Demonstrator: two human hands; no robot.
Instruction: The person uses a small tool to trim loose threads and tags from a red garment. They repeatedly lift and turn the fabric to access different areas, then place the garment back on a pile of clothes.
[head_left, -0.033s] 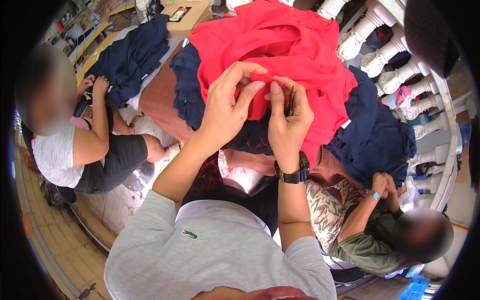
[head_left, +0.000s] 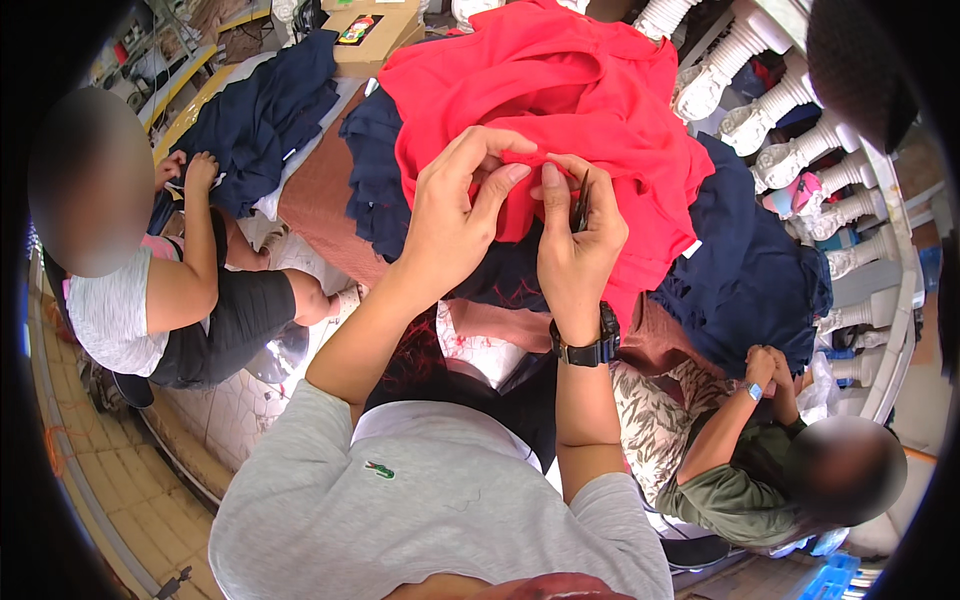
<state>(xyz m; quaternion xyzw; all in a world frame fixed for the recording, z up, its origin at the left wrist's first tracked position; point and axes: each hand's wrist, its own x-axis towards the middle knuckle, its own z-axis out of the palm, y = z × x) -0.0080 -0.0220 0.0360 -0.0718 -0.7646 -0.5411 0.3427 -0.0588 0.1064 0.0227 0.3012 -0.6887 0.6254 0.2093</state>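
A heap of bright red cloth, which looks like a garment (head_left: 560, 75), lies in front of me on top of dark navy garments. At its near side my left hand (head_left: 455, 205) pinches an edge of the red fabric between thumb and fingers. Close beside it, my right hand (head_left: 580, 235) grips the same edge, its thumb pressed up against the cloth. Tucked in the right hand's fingers is a small dark tool (head_left: 581, 205) that looks like thread snips; most of it is hidden. The fingertips of the two hands are only slightly apart.
Navy garments (head_left: 745, 270) hang over the right side, and more navy cloth (head_left: 265, 125) lies at far left. One person (head_left: 130, 300) sits left, another (head_left: 740, 460) right, both handling cloth. A cardboard box (head_left: 375, 35) and white balusters (head_left: 770, 120) stand beyond.
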